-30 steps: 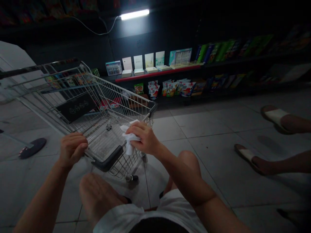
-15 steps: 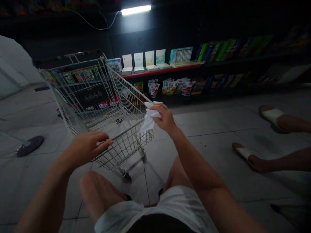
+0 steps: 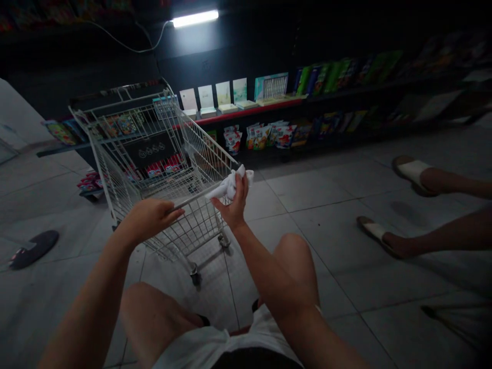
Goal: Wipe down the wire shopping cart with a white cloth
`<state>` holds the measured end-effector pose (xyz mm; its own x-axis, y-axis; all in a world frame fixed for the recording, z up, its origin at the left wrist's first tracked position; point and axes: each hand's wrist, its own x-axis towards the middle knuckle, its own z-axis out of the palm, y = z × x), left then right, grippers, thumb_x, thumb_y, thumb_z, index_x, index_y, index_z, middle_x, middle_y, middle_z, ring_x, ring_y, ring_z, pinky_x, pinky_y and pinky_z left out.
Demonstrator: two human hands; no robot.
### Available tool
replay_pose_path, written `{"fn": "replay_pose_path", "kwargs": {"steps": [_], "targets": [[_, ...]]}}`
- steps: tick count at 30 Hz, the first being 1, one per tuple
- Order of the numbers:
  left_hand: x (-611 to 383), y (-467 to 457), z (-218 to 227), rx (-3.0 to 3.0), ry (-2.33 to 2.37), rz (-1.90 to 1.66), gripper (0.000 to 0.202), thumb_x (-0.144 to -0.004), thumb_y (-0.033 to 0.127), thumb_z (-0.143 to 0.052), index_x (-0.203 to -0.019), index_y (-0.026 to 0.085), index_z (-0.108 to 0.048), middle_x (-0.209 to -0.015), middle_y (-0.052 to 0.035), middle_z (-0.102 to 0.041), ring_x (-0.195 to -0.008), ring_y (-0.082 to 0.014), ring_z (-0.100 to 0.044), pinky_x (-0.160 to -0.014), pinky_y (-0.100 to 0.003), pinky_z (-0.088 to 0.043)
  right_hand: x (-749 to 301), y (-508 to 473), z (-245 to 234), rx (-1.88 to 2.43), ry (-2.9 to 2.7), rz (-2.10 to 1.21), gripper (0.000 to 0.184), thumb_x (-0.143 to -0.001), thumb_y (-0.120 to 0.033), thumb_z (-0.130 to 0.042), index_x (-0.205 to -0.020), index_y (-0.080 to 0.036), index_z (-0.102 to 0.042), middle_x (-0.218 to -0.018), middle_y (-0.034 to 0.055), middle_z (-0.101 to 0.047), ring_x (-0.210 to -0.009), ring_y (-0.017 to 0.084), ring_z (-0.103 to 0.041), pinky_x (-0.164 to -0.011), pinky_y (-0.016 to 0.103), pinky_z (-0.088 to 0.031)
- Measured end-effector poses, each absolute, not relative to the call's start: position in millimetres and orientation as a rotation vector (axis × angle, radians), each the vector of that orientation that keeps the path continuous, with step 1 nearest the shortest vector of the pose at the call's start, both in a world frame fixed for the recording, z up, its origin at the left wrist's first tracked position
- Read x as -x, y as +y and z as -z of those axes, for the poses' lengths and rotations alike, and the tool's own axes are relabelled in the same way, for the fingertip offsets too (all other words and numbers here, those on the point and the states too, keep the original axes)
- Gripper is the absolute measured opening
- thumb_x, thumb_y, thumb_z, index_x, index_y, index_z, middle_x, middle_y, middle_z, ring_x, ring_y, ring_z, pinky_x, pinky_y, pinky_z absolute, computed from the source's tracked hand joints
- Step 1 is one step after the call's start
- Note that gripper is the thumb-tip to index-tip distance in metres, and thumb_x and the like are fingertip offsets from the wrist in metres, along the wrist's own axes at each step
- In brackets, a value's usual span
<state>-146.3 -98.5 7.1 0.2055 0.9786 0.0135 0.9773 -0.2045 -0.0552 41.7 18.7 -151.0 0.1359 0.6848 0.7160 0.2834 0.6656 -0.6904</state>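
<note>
A metal wire shopping cart [image 3: 200, 225] stands in front of my knees, its basket open at the top. My left hand [image 3: 148, 218] is closed over the near top rail of the cart, left of its middle. A crumpled white cloth [image 3: 226, 187] lies against the near right corner of that rail. My right hand [image 3: 237, 202] grips the cloth and presses it on the corner, fingers upright on the far side and thumb on the near side. Two casters show under the near end, one of them a dark caster wheel [image 3: 195, 277].
Beyond the cart runs a dark shelf with books [image 3: 223, 95] and bagged snacks [image 3: 269, 136]. A lit tube lamp [image 3: 196, 18] hangs above. At right are another person's sandaled feet [image 3: 411, 171]. A round post base [image 3: 34, 248] stands on the floor at left.
My right hand has turned more upright and shifted slightly left and down, with the cloth now bunched along the rail's corner. The left hand stays on the rail. The view has shifted slightly.
</note>
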Motion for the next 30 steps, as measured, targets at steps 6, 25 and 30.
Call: {"fn": "replay_pose_path", "kwargs": {"steps": [6, 25, 30], "targets": [[140, -92, -9, 2.429, -1.942, -0.02, 0.052, -0.093, 0.059, -0.038, -0.058, 0.021, -0.048, -0.053, 0.0011, -0.046, -0.05, -0.0122, -0.039, -0.055, -0.03, -0.022, -41, 27, 142, 0.872, -1.223, -0.396, 0.063, -0.088, -0.049, -0.058, -0.141, -0.022, -0.037, -0.159, 0.0176, -0.019, -0.154, 0.031, -0.014, -0.123, 0.062, -0.019], [129, -89, -12, 2.398, -2.018, -0.03, 0.052, -0.091, 0.061, -0.035, -0.059, 0.022, -0.048, -0.053, -0.0003, -0.048, -0.051, -0.0141, -0.043, -0.056, -0.03, -0.022, -92, 19, 214, 0.984, -1.141, -0.476, 0.059, -0.086, -0.041, -0.06, -0.138, -0.016, -0.046, -0.144, 0.019, -0.048, -0.138, 0.026, -0.046, -0.118, 0.051, -0.037], [128, -89, -10, 2.368, -1.972, -0.057, 0.054, -0.093, 0.061, -0.034, -0.061, 0.022, -0.053, -0.055, -0.0018, -0.052, -0.053, -0.0147, -0.045, -0.055, -0.029, -0.022, -70, 21, 202, 0.837, -1.375, -0.439, 0.052, -0.091, -0.032, -0.048, -0.141, -0.019, -0.045, -0.157, 0.0156, -0.034, -0.15, 0.024, -0.029, -0.123, 0.05, -0.029]]}}
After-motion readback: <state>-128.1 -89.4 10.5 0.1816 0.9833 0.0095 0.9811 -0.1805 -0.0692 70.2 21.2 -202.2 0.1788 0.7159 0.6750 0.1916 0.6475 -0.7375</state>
